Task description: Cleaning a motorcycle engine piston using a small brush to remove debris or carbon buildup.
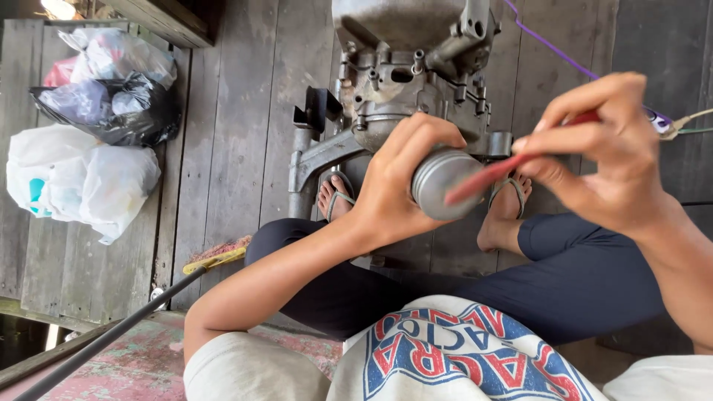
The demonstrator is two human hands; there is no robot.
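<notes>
My left hand grips a grey metal cylinder with grooves near its end, like a piston, and holds it up in front of me. My right hand pinches a thin red tool, blurred, whose tip rests on the cylinder's flat face. Just beyond both hands stands a grey engine block on a wooden plank floor, between my sandalled feet.
Several plastic bags, white and black, lie at the left on the planks. A broom with a dark handle and yellow head lies by my left knee. A purple cord runs at the upper right.
</notes>
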